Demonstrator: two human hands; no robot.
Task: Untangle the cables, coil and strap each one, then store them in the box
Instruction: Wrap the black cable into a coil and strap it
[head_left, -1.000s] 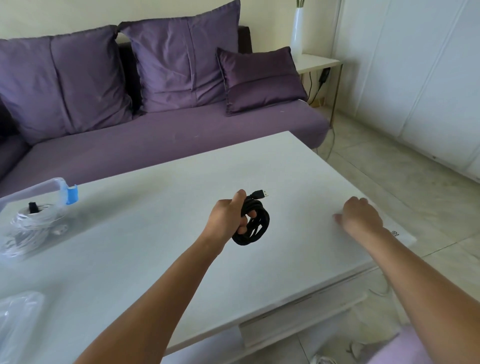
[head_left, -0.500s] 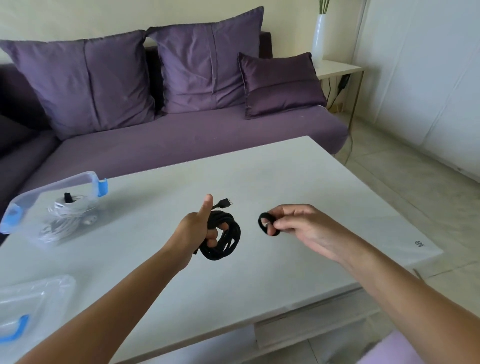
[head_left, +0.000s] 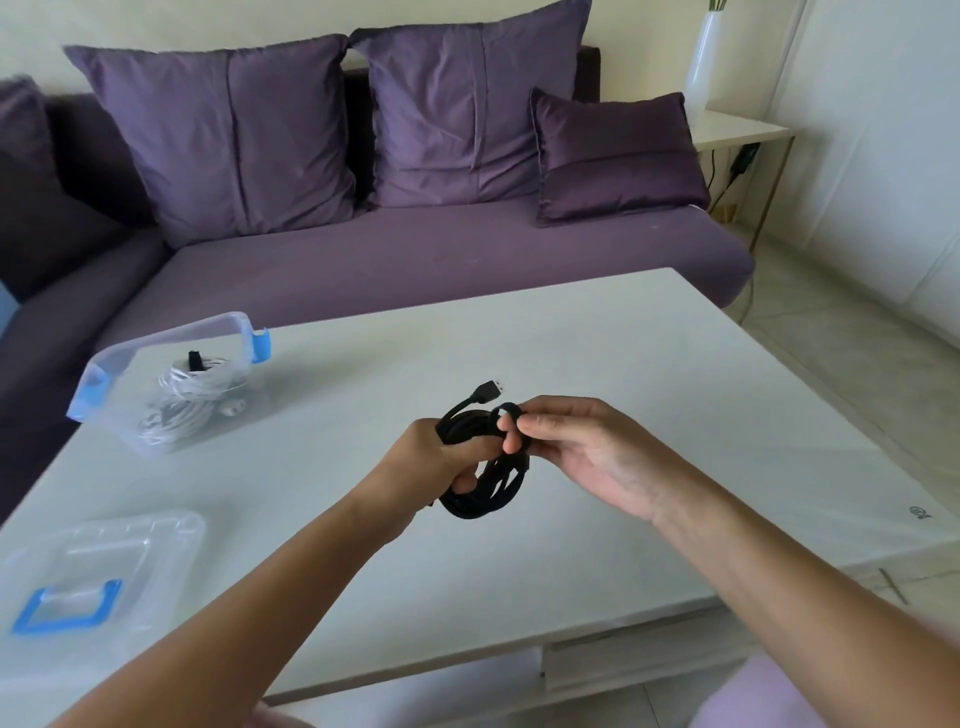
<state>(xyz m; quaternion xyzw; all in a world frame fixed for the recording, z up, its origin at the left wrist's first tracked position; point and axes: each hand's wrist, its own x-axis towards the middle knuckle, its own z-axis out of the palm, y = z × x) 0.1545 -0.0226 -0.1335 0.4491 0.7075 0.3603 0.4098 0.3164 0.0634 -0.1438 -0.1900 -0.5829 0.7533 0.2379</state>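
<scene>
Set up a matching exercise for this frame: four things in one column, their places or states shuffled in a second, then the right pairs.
Things:
1. black cable
2. white cable
3. lid
4. strap

Places:
A. inside the clear box
B. pinched by the right hand
C. lying flat on the table, near its left front corner
D. coiled, gripped by the left hand

Pairs: 1-D, 2-A, 3-C, 4-B.
</scene>
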